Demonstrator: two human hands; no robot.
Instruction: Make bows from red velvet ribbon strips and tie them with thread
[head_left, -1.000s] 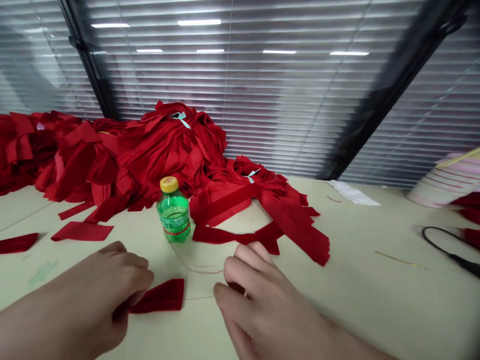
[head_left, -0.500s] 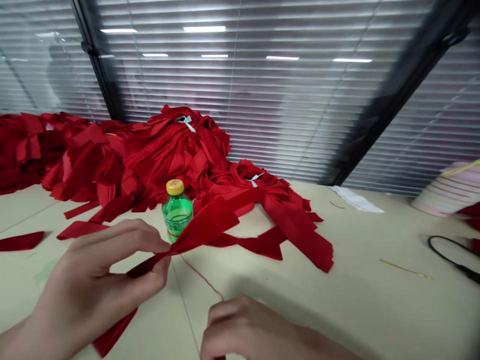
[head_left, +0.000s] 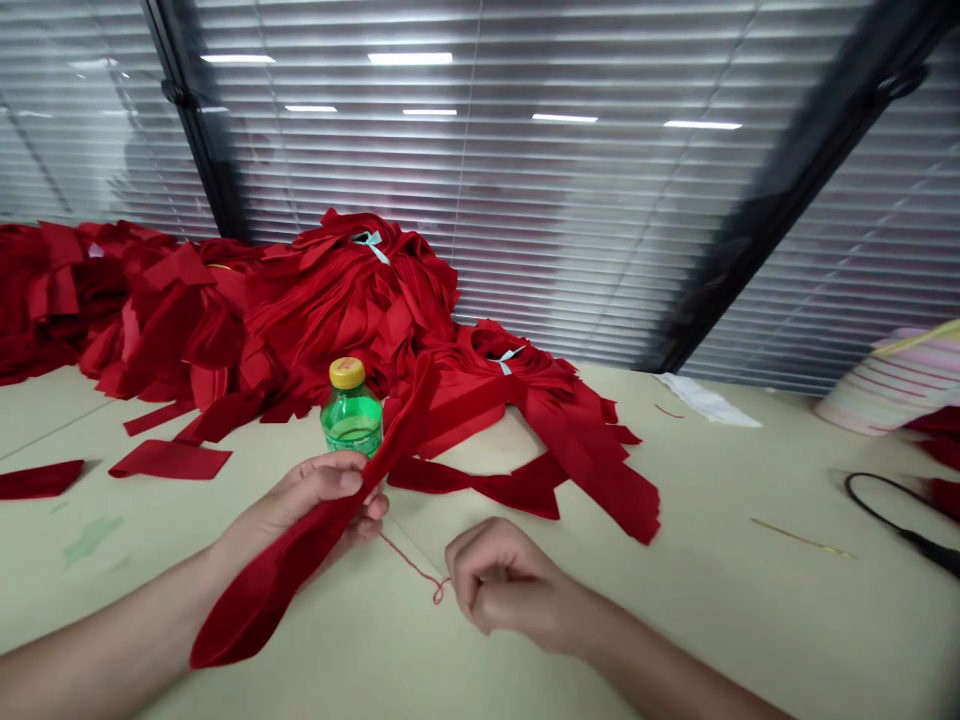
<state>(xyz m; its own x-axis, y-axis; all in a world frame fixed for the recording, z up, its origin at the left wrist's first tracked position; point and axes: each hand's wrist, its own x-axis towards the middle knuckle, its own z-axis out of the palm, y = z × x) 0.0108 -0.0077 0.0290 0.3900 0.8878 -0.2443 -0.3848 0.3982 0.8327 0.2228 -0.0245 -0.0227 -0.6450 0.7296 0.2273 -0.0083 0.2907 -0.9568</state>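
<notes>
The red velvet strip is light, soft and limp; take hold near its middle, as the left hand does, fingers closed around it above the surface. The right hand has its fingers curled at one red thread; any grip cannot be confirmed. One green bottle stands beyond, before one large heap of red strips.

Workshop table heaped with red fabric strips
</notes>
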